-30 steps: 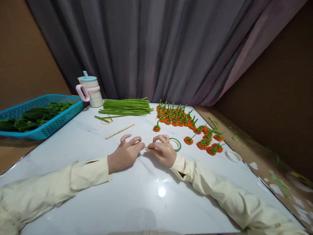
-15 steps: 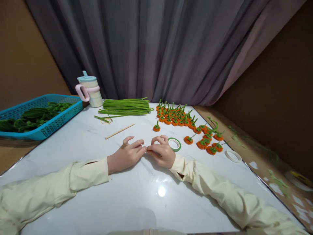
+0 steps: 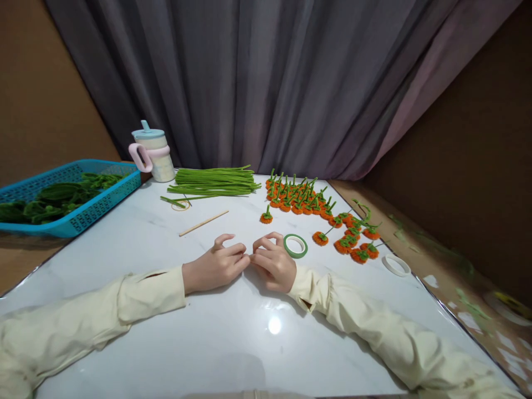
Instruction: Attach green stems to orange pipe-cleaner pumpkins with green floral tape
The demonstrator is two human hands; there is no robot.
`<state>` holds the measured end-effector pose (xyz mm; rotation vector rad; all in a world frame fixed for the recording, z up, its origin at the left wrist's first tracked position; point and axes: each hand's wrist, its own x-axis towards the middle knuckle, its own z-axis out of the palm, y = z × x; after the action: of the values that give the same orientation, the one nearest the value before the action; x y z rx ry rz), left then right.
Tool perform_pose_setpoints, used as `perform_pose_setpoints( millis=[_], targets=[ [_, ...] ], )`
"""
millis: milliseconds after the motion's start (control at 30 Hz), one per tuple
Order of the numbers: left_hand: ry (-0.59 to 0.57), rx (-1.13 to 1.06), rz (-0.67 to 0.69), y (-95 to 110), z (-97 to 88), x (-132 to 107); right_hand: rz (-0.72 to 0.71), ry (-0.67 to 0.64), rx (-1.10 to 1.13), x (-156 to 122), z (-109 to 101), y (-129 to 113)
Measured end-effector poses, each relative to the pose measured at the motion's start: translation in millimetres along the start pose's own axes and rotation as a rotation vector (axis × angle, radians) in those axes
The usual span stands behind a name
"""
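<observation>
My left hand (image 3: 216, 265) and my right hand (image 3: 273, 262) rest on the white marble table (image 3: 233, 332), fingertips meeting in a pinch at the middle. Whatever they pinch is too small to make out. A roll of green tape (image 3: 295, 245) lies just right of my right hand. A single orange pipe-cleaner flower (image 3: 266, 216) stands beyond the hands, and a wooden stick (image 3: 203, 223) lies beyond my left hand.
Several orange flowers (image 3: 299, 199) with green stems crowd the far right, more (image 3: 353, 241) near the right edge. A bundle of green pipe cleaners (image 3: 214, 182) lies at the back, beside a lidded cup (image 3: 152, 152). A blue basket (image 3: 83, 210) of green leaves stands left. A white ring (image 3: 396, 265) lies right.
My hands have drawn slightly closer together and toward me, fingertips now touching. The small green piece seen between them a second ago no longer shows.
</observation>
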<state>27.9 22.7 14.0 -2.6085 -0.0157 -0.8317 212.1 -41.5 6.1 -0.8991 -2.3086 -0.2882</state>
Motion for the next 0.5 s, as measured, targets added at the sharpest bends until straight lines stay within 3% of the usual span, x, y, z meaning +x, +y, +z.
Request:
perform_pose_setpoints(
  millis=[267,500],
  targets=[
    [0.004,-0.049,0.028,-1.1,-2.2,2.1,-0.094,-0.077,-0.024,-0.3,-3.3,1.7],
    [0.009,-0.068,0.042,-2.0,-1.9,2.7,-0.103,-0.049,-0.089,-1.9,0.3,-1.1]
  ],
)
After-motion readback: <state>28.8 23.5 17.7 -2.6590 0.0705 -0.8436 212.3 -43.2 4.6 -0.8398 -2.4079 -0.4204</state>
